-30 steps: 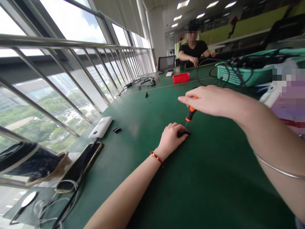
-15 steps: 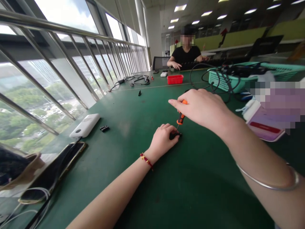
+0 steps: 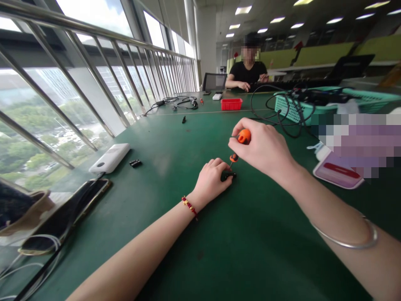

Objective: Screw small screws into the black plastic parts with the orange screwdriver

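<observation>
My left hand (image 3: 212,179) rests on the green table (image 3: 175,225), its thumb and fingers closed on a small black part (image 3: 226,175) that they partly cover. Above and to the right, my right hand (image 3: 261,144) grips the handle of an orange and black screwdriver (image 3: 243,136). The screwdriver leans a little, and its thin shaft runs down to the black part; whether the tip sits in a screw is too small to tell.
On the left lie a white power bank (image 3: 109,158), a phone (image 3: 67,217) with cables and a small black piece (image 3: 135,163). Farther off are another black piece (image 3: 184,120), a red tray (image 3: 231,104) and a teal basket (image 3: 283,106) of cables. A person (image 3: 249,71) sits across.
My right hand has turned about the screwdriver handle, fingers now curled round it with the orange end showing. My left hand keeps its hold on the black part. The view has shifted slightly.
</observation>
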A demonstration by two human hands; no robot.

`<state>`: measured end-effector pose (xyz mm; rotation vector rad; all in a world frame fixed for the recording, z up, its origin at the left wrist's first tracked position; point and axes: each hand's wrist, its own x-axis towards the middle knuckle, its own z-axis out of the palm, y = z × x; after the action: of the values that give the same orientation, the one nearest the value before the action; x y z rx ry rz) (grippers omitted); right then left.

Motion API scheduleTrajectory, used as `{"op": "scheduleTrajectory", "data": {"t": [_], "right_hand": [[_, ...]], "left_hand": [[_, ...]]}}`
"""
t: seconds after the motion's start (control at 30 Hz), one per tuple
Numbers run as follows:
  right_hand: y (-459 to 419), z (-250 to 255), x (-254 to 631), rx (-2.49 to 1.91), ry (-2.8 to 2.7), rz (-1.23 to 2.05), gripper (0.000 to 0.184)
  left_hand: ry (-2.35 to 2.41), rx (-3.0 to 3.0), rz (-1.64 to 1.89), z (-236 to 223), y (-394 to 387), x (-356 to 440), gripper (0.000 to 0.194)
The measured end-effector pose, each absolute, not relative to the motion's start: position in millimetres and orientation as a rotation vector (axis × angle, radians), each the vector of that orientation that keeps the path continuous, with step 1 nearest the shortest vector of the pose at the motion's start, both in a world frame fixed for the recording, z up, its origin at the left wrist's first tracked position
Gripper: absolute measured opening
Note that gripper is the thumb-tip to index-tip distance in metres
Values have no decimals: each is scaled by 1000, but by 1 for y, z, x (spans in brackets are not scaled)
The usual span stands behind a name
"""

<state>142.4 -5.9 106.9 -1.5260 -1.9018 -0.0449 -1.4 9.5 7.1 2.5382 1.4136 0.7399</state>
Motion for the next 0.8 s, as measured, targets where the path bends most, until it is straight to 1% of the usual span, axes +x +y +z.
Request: {"op": "scheduleTrajectory", "data": {"t": [0.03,0.1,0.27,0.4,0.53,0.7,0.8], "right_hand": [[-6,106,143,-1513,-1895,-23,13],[-6,104,144,-1499,-1883,20,15],[-4,99,148,-1484,-1822,21,27],[-2,96,151,-1381,-1826,144,15],[-2,93,153,-1336,-1802,255,29],[-3,87,152,-1359,-1758,314,29],[-3,85,153,-1309,-1741,374,16]], "left_hand": [[1416,2537,740,7,10,-1,9],[1400,2540,745,7,10,-2,9],[1372,2538,757,6,12,-3,8],[1364,2540,767,5,13,-3,8],[1344,2524,776,5,13,-3,9],[1345,2512,779,6,13,-4,7],[1334,2517,786,5,13,-4,7]]}}
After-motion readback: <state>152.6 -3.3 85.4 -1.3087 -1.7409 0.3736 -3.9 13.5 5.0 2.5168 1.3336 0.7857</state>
